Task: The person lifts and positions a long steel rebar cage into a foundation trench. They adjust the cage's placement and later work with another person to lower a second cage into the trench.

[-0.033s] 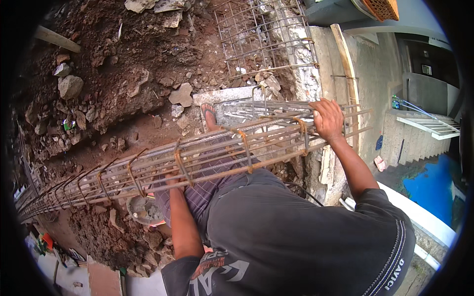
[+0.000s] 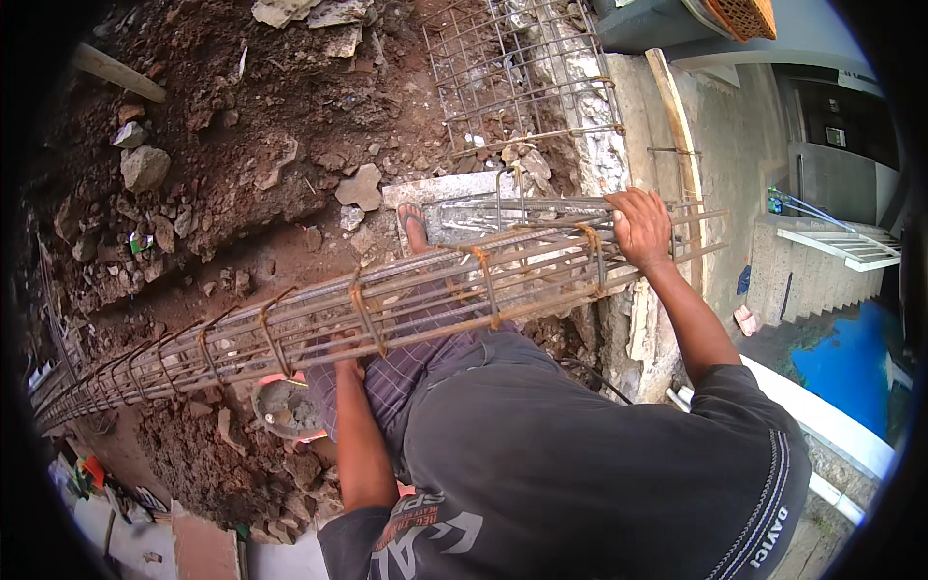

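Rebar cage [image 2: 363, 311] spanning both grips. Compared with the earlier frame, its near edge lies slightly farther from the torso, baring more of the round bucket [image 2: 258, 411]. The right grip [image 2: 643, 228] is clamped on the cage's bars near one end; the left grip [image 2: 348, 358] is partly hidden by bars, its closure indeterminable. The bucket, nearer the body than the left grip and to its left, contains lumpy grey material [image 2: 304, 410].

A rebar cage [image 2: 363, 309] spans before the person [image 2: 580, 445], mesh [image 2: 522, 94] beyond it, a bucket [image 2: 258, 406] nearer at left.
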Available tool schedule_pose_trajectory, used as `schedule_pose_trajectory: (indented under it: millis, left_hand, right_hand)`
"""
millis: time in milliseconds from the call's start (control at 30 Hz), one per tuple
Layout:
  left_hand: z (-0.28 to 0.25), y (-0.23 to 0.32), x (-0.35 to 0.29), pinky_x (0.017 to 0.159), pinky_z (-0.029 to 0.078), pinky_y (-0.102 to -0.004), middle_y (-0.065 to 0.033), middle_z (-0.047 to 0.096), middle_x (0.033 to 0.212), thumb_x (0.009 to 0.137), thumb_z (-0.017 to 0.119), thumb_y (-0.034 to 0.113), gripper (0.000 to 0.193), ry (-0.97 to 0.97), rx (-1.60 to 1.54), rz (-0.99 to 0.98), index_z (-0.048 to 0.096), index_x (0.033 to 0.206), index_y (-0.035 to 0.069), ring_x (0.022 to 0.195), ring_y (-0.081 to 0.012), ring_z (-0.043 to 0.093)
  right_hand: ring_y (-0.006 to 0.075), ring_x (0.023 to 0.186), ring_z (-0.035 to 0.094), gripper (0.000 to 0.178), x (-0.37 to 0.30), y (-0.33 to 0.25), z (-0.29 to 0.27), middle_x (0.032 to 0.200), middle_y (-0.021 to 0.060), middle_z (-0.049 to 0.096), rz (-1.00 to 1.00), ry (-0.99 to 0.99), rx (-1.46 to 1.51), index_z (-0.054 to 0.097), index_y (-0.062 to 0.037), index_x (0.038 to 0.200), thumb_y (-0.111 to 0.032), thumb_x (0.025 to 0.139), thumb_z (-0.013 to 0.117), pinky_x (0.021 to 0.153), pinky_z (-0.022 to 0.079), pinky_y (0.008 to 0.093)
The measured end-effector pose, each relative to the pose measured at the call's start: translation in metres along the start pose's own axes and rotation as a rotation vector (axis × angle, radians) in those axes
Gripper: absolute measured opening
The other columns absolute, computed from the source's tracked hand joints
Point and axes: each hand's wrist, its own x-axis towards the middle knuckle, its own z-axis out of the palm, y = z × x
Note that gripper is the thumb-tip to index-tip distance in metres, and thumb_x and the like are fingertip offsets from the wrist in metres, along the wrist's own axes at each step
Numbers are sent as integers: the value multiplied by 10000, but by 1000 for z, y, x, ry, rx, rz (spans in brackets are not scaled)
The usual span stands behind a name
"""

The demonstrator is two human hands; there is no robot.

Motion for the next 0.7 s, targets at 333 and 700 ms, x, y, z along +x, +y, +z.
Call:
schedule_pose_trajectory:
  millis: [333, 700]
  left_hand:
    - [34, 133, -283, 886, 486, -387, -182, 666, 1084, 887, 611, 233, 388, -494, 1151, 1052, 601, 1228, 48, 1007, -320, 643]
    - [90, 199, -266, 1075, 342, -460, -244, 385, 1437, 794, 712, 266, 733, -546, 1639, 1360, 385, 1413, 51, 1307, -403, 400]
  right_hand:
    - [314, 1400, 309, 566, 18, -12, -2, 1476, 96, 406, 265, -206, -222, 329, -278, 1486, -416, 937, 335, 1112, 194, 611]
    - [438, 1358, 307, 758, -52, -188, 14, 1441, 242, 322, 968, 311, 597, 195, -48, 1497, -321, 887, 553, 1104, 264, 552]
